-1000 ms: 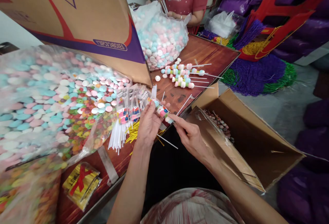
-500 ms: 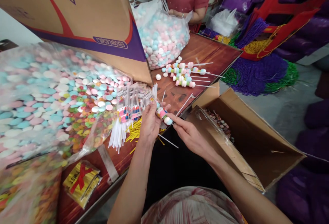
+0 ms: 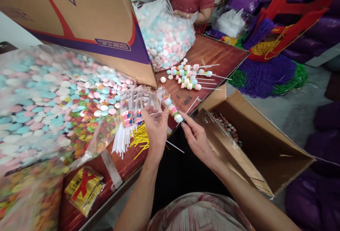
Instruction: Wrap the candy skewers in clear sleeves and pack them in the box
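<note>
I've got a glossy red-brown wood-grain table [image 3: 212, 56] on my feed, with a big brown cardboard carton with purple trim [image 3: 87, 15] standing on it. The left hand [image 3: 156, 128] is loose, thumb and fingers apart, while the right hand [image 3: 197, 137] pinches the lower end of a clear-wrapped skewer of pastel candies [image 3: 174, 110] by the table's near edge.
</note>
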A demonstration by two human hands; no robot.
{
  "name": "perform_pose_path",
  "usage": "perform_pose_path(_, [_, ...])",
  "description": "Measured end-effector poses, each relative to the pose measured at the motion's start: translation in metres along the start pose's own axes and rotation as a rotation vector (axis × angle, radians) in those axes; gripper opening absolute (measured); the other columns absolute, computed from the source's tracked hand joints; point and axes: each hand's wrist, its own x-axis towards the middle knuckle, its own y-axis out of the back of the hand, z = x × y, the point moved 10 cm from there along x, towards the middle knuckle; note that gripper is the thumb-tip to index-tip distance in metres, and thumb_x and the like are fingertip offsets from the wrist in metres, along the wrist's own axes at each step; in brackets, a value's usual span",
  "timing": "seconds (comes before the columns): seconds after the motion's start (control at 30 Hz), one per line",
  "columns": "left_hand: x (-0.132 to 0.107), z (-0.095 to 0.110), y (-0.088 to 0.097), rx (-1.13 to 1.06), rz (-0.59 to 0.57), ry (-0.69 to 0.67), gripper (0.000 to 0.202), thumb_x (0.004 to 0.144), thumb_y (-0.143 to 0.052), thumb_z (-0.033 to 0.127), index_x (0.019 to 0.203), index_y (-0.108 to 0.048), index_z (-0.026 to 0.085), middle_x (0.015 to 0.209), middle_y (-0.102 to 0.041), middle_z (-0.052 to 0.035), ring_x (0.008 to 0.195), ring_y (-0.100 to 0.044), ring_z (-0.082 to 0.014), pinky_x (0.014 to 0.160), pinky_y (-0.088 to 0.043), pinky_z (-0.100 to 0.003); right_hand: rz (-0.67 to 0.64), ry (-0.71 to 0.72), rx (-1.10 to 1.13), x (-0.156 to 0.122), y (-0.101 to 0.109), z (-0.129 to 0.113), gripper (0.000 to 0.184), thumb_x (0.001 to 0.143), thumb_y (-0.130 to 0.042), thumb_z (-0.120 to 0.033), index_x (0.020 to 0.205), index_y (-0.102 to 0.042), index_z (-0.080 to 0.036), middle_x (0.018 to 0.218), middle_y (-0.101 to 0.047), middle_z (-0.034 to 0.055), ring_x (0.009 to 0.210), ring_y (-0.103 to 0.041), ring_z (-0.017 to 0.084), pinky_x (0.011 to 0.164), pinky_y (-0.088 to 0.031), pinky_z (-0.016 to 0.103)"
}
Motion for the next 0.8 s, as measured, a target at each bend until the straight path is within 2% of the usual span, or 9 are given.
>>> perform_pose_path(0.03, [-0.001,0.009,0.0,0.112,-0.024,-0.087,0.032,0.079,-0.077,0.035,0.1,-0.057,0.023,0.099,-0.059,-0.002,0.084,-0.06,-0.0136,0.073,-0.049,-0.025,-0.001,0.012,-0.042,0.0,0.001,-0.002,0.044,0.1,-0.044,-0.03,0.142,-0.054,-0.021,0.112,-0.071,0.0085,0.103,-0.066,0.019,0.088,-0.053,0.031])
perform_pose_path(0.1, [-0.004,0.022,-0.009,0.279,-0.135,-0.221,0.013,0.085,-0.07,0.032,0.089,-0.063,0.022,0.091,-0.059,-0.0018,0.081,-0.059,-0.0145,0.069,-0.047,-0.026,-0.01,0.001,-0.128,-0.001,0.0,-0.002,0.046,0.099,-0.044,-0.028,0.144,-0.051,-0.02,0.119,-0.07,0.0095,0.098,-0.068,0.019,0.089,-0.053,0.031])
perform_pose_path(0.17, [-0.007,0.026,-0.02,0.38,-0.25,-0.298,0.007,0.09,-0.063,0.028,0.086,-0.066,0.022,0.087,-0.059,-0.0024,0.081,-0.059,-0.0162,0.07,-0.047,-0.027,-0.012,-0.011,-0.23,-0.003,-0.001,-0.002,0.048,0.099,-0.045,-0.028,0.146,-0.048,-0.017,0.109,-0.074,0.0102,0.08,-0.07,0.018,0.078,-0.054,0.029])
perform_pose_path(0.23, [-0.008,0.027,-0.024,0.446,-0.289,-0.329,0.008,0.091,-0.06,0.026,0.089,-0.067,0.022,0.089,-0.06,-0.0033,0.083,-0.06,-0.0178,0.073,-0.047,-0.03,-0.004,-0.008,-0.315,-0.003,-0.001,-0.003,0.049,0.099,-0.044,-0.028,0.146,-0.047,-0.014,0.099,-0.075,0.0107,0.068,-0.068,0.017,0.069,-0.052,0.028])
perform_pose_path(0.37, [-0.01,0.024,-0.026,0.522,-0.294,-0.354,0.012,0.093,-0.056,0.025,0.094,-0.068,0.022,0.094,-0.063,-0.0058,0.088,-0.061,-0.0204,0.081,-0.047,-0.034,0.003,0.028,-0.405,-0.003,-0.001,-0.004,0.048,0.099,-0.04,-0.027,0.144,-0.048,-0.01,0.091,-0.075,0.0115,0.065,-0.069,0.019,0.064,-0.05,0.028])
perform_pose_path(0.5, [-0.014,0.022,-0.028,0.563,-0.289,-0.386,0.019,0.096,-0.051,0.024,0.102,-0.069,0.022,0.098,-0.066,-0.0086,0.091,-0.061,-0.0226,0.087,-0.044,-0.037,0.003,0.026,-0.403,-0.001,-0.001,-0.004,0.047,0.099,-0.04,-0.027,0.142,-0.049,-0.011,0.087,-0.074,0.0103,0.064,-0.068,0.018,0.063,-0.049,0.027])
perform_pose_path(0.6, [-0.016,0.021,-0.024,0.56,-0.256,-0.397,0.021,0.096,-0.051,0.024,0.104,-0.07,0.023,0.097,-0.066,-0.0086,0.09,-0.061,-0.0223,0.086,-0.044,-0.036,0.018,0.029,-0.387,-0.001,-0.001,-0.007,0.045,0.099,-0.04,-0.027,0.141,-0.049,-0.012,0.088,-0.074,0.0097,0.061,-0.066,0.017,0.061,-0.047,0.026])
perform_pose_path(0.8, [-0.018,0.011,-0.022,0.558,-0.239,-0.365,0.019,0.094,-0.055,0.024,0.105,-0.07,0.023,0.096,-0.065,-0.0075,0.085,-0.059,-0.0209,0.078,-0.043,-0.033,0.024,0.006,-0.333,-0.001,-0.002,-0.011,0.039,0.098,-0.04,-0.028,0.134,-0.052,-0.016,0.076,-0.069,0.0036,0.052,-0.059,0.014,0.053,-0.041,0.023])
